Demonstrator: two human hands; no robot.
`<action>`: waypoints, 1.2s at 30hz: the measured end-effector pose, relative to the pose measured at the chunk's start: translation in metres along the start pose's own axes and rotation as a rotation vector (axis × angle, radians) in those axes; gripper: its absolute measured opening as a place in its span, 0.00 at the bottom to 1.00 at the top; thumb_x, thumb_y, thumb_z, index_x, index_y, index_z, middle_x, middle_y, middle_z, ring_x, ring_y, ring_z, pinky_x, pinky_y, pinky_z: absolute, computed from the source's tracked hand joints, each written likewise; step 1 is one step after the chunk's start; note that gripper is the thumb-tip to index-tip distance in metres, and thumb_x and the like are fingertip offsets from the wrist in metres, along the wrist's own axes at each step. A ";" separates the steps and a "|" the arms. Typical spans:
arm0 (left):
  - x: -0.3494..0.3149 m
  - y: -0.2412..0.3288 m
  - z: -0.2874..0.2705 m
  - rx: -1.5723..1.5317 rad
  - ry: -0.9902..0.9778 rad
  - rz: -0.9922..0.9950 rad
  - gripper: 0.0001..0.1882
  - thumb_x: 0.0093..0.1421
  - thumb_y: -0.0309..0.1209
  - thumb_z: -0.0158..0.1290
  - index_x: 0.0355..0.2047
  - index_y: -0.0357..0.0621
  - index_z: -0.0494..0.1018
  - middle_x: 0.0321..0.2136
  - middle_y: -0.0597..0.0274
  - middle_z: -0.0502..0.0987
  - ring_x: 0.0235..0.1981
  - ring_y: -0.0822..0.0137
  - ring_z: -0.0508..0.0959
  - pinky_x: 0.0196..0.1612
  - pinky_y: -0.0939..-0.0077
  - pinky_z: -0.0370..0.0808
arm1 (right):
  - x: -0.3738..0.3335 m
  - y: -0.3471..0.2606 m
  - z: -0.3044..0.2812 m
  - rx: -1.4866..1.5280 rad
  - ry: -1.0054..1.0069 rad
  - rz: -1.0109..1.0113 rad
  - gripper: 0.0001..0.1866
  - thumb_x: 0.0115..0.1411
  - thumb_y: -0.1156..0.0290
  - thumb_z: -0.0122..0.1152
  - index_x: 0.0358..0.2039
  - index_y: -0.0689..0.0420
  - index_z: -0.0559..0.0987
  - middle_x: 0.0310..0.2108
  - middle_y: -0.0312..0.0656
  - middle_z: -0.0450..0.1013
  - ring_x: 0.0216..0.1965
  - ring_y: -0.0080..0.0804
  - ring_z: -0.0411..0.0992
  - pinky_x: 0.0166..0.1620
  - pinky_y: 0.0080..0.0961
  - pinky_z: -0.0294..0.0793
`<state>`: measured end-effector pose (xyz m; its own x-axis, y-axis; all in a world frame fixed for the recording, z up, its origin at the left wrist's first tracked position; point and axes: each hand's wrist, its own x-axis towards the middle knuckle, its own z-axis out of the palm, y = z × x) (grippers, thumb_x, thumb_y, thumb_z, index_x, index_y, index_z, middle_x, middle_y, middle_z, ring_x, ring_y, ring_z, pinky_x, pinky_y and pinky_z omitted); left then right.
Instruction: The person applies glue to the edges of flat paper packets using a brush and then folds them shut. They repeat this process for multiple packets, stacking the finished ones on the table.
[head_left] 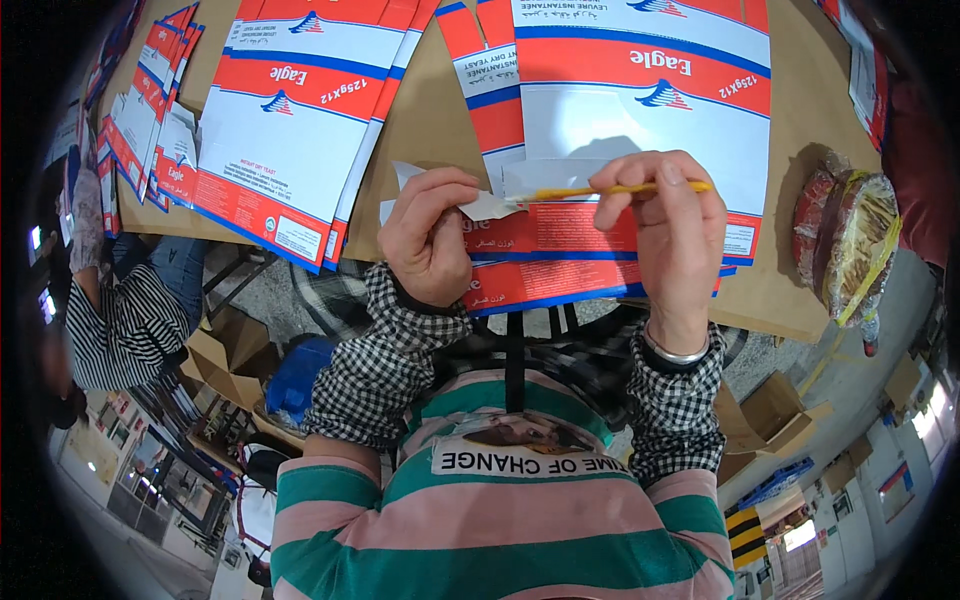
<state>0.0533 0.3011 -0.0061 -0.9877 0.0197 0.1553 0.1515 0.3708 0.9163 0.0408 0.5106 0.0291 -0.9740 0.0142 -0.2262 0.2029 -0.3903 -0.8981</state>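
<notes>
A flat printed carton (640, 120) in red, white and blue lies in front of me on a brown table, on top of other flat cartons. My left hand (430, 235) is closed, pinching a small piece of white paper (488, 207) over the carton's near part. My right hand (672, 215) grips a slim yellow stick-like tool (560, 193) between thumb and fingers. Its thin tip points left and meets or nearly meets the white paper. Exactly what kind of tool it is, I cannot make out.
More flat cartons (290, 135) lie to the left, with another pile (150, 115) beyond. A plastic-wrapped round bundle (848, 240) rests at the table's right edge. Someone in a striped sleeve (130, 320) is at the left. Open cardboard boxes (770, 415) stand below table level.
</notes>
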 end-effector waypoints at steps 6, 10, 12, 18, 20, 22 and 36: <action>-0.001 0.002 -0.001 0.007 0.003 -0.015 0.11 0.49 0.14 0.40 0.29 0.32 0.73 0.35 0.51 0.76 0.37 0.63 0.76 0.42 0.76 0.70 | 0.002 0.005 -0.002 -0.003 0.052 0.018 0.14 0.67 0.68 0.41 0.32 0.65 0.71 0.31 0.49 0.75 0.23 0.24 0.70 0.32 0.19 0.71; -0.001 0.000 0.000 0.001 0.004 -0.003 0.11 0.49 0.14 0.41 0.29 0.32 0.72 0.35 0.51 0.76 0.37 0.63 0.76 0.43 0.75 0.70 | 0.002 0.003 0.000 -0.044 0.090 -0.042 0.14 0.67 0.67 0.41 0.32 0.64 0.71 0.31 0.48 0.75 0.23 0.23 0.69 0.31 0.17 0.70; 0.000 -0.001 0.001 -0.005 0.004 0.004 0.11 0.49 0.14 0.41 0.29 0.32 0.72 0.35 0.51 0.76 0.37 0.63 0.76 0.43 0.75 0.70 | 0.001 0.004 0.003 -0.077 0.077 -0.052 0.14 0.67 0.67 0.42 0.32 0.64 0.71 0.31 0.48 0.75 0.22 0.22 0.69 0.30 0.17 0.70; 0.000 -0.001 0.000 0.006 0.017 0.037 0.11 0.49 0.13 0.41 0.29 0.33 0.72 0.34 0.51 0.76 0.36 0.63 0.76 0.40 0.76 0.70 | -0.002 0.003 0.009 -0.161 0.041 -0.046 0.13 0.67 0.67 0.44 0.32 0.64 0.72 0.31 0.44 0.75 0.23 0.20 0.69 0.29 0.16 0.69; 0.002 -0.003 0.000 0.015 0.025 0.082 0.12 0.49 0.11 0.41 0.30 0.34 0.73 0.34 0.53 0.76 0.33 0.65 0.76 0.34 0.80 0.71 | -0.002 0.002 0.010 -0.159 0.030 -0.077 0.12 0.66 0.68 0.45 0.32 0.64 0.72 0.31 0.44 0.75 0.23 0.19 0.69 0.29 0.16 0.69; 0.002 -0.003 0.000 0.022 0.024 0.088 0.12 0.49 0.11 0.42 0.29 0.34 0.73 0.34 0.53 0.76 0.33 0.65 0.76 0.34 0.80 0.71 | -0.003 -0.001 0.013 -0.207 0.007 -0.052 0.12 0.66 0.69 0.45 0.33 0.64 0.72 0.31 0.43 0.75 0.23 0.19 0.69 0.29 0.15 0.69; 0.000 -0.001 -0.004 0.000 0.002 0.005 0.11 0.49 0.14 0.41 0.30 0.32 0.73 0.35 0.50 0.76 0.37 0.62 0.76 0.42 0.75 0.70 | 0.001 -0.005 0.018 -0.295 -0.060 -0.109 0.10 0.65 0.70 0.47 0.33 0.64 0.73 0.30 0.41 0.75 0.24 0.18 0.69 0.29 0.14 0.69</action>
<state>0.0537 0.2969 -0.0054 -0.9868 0.0196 0.1606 0.1564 0.3705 0.9156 0.0372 0.4960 0.0397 -0.9940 -0.0164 -0.1081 0.1092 -0.1058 -0.9884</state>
